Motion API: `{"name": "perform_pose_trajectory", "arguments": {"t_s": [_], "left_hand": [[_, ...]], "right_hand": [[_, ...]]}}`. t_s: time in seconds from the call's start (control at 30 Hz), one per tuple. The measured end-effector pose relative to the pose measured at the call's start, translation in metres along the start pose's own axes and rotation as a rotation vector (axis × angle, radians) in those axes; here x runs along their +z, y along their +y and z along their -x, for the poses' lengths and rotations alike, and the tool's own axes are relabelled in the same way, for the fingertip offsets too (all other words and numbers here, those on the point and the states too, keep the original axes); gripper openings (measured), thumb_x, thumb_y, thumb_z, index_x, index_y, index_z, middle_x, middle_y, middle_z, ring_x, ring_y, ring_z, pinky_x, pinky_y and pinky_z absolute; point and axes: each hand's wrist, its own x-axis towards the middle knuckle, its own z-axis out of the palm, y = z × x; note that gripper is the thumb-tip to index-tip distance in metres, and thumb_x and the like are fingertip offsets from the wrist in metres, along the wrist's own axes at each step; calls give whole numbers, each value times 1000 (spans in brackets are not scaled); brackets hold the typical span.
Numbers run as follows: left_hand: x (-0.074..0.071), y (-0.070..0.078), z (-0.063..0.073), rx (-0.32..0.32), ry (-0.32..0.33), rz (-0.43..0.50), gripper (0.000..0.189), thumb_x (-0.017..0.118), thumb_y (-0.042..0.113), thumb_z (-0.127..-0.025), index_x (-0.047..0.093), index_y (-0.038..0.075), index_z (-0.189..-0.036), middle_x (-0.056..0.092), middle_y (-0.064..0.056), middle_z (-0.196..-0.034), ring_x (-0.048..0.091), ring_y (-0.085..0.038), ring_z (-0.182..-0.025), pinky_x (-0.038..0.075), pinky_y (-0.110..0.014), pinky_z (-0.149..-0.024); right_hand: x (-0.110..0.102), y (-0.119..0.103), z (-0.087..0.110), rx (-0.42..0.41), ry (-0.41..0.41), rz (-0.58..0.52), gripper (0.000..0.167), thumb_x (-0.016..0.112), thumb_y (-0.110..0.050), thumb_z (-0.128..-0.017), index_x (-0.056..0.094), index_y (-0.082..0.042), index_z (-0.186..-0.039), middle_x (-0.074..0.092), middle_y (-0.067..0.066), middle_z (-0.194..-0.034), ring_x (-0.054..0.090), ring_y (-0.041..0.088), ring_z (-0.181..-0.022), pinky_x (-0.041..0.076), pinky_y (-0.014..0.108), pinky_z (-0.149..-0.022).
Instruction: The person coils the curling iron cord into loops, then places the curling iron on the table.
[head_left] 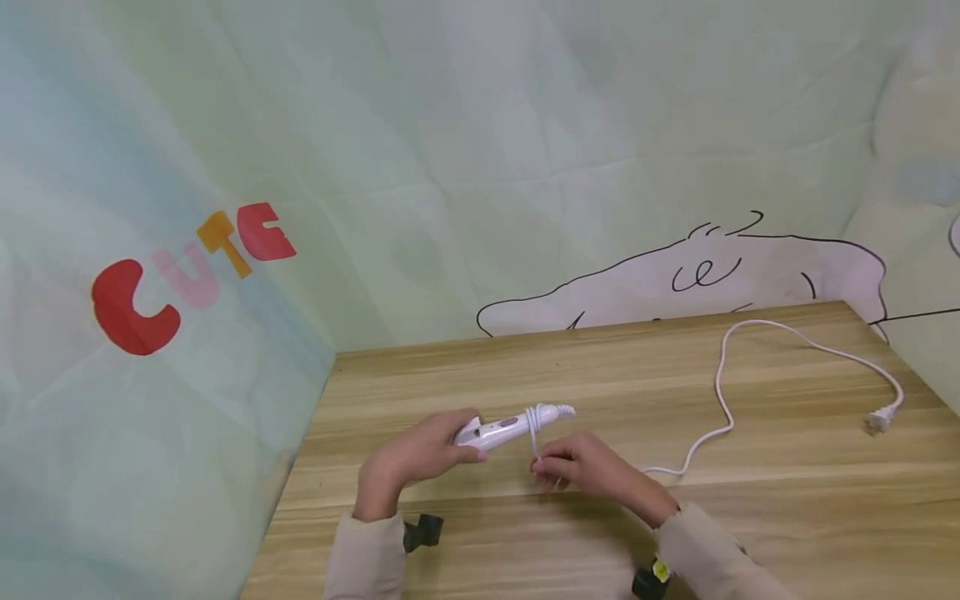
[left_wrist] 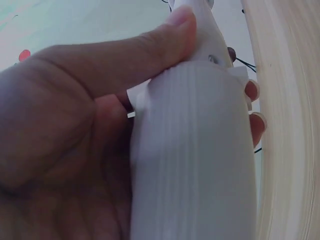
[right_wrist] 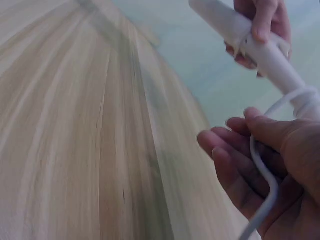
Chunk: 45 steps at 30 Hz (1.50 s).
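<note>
My left hand [head_left: 423,454] grips a white curling iron [head_left: 502,431] around its middle, holding it above the table. In the left wrist view the thumb [left_wrist: 172,37] lies along the iron, and its thick white barrel [left_wrist: 195,150] fills the near part. A few turns of white cord [head_left: 533,419] circle the handle near its cord end. Just below and right of that end, my right hand [head_left: 588,467] pinches the cord between thumb and fingers. In the right wrist view, the cord [right_wrist: 267,195] runs across the palm.
The loose cord [head_left: 722,375] curves over the wooden table [head_left: 450,367] to a plug [head_left: 881,417] at the right. Behind the table hangs a printed cloth backdrop [head_left: 525,167], with another side at the left. Dark wrist mounts [head_left: 426,531] sit under both sleeves.
</note>
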Motion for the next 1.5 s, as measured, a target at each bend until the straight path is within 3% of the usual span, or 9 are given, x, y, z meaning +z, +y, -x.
{"name": "perform_pose_trajectory", "arguments": {"t_s": [0.17, 0.43, 0.57, 0.7, 0.83, 0.93, 1.07, 1.27, 1.5], "left_hand": [[0, 3, 1, 17, -18, 8, 19, 67, 22, -89, 60, 11, -103, 56, 2, -85, 50, -13, -74, 42, -29, -66], [3, 5, -1, 62, -56, 37, 17, 67, 21, -89, 60, 14, -102, 56, 3, -86, 50, -13, -76, 42, -28, -67], [4, 7, -2, 57, -93, 32, 16, 67, 24, -89, 59, 15, -100, 57, 3, -89, 51, -14, -79, 42, -29, -70], [5, 13, -2, 59, -120, 30, 14, 66, 24, -90, 58, 16, -98, 57, 4, -88, 51, -13, -79, 42, -29, -71], [4, 16, -2, 68, -130, 19, 13, 66, 22, -90, 57, 16, -96, 57, 4, -88, 51, -12, -79, 42, -28, -71], [3, 18, -1, 58, -135, 11, 13, 66, 23, -90, 57, 16, -97, 57, 4, -90, 52, -13, -80, 42, -28, -72], [3, 19, 2, 35, -133, 2, 15, 67, 23, -89, 58, 16, -98, 58, 4, -90, 52, -13, -80, 42, -30, -73], [4, 19, 3, 39, -132, 18, 17, 67, 25, -89, 58, 14, -101, 58, 3, -92, 51, -13, -81, 42, -30, -74], [6, 19, 2, 53, -137, 10, 18, 67, 24, -89, 58, 14, -100, 58, 2, -91, 51, -13, -80, 42, -30, -73]], "right_hand": [[-6, 8, -4, 18, 22, -88, 26, 60, -20, -94, 71, 4, -95, 70, 17, -82, 70, 23, -68, 56, 32, -59], [-21, 9, -10, 37, 103, -90, 19, 62, -14, -92, 68, 3, -87, 69, 13, -73, 66, 19, -60, 55, 33, -56], [-31, 13, -10, -12, 79, -114, 11, 57, 4, -87, 66, 9, -84, 69, 19, -73, 66, 20, -60, 55, 34, -56], [-43, 12, -11, -104, 29, -63, 15, 58, 15, -81, 66, 9, -93, 69, 21, -76, 67, 22, -60, 55, 34, -55], [-51, 8, -14, -136, 13, 22, 18, 65, 11, -80, 68, 7, -98, 70, 17, -77, 64, 15, -59, 54, 31, -55], [-54, 4, -18, -105, 28, 61, 12, 64, 0, -86, 70, 4, -96, 71, 13, -82, 62, 9, -65, 53, 28, -59], [-56, 2, -22, -47, 43, 120, 17, 60, -11, -92, 72, 0, -95, 72, 8, -87, 58, 8, -72, 48, 23, -64], [-59, 2, -26, 4, 6, 113, 16, 60, -12, -93, 73, -2, -96, 71, 8, -90, 56, 11, -73, 47, 24, -64], [-66, -2, -30, 5, -18, 200, 14, 64, -16, -90, 74, -7, -91, 71, 2, -83, 54, 6, -67, 44, 22, -61]]}}
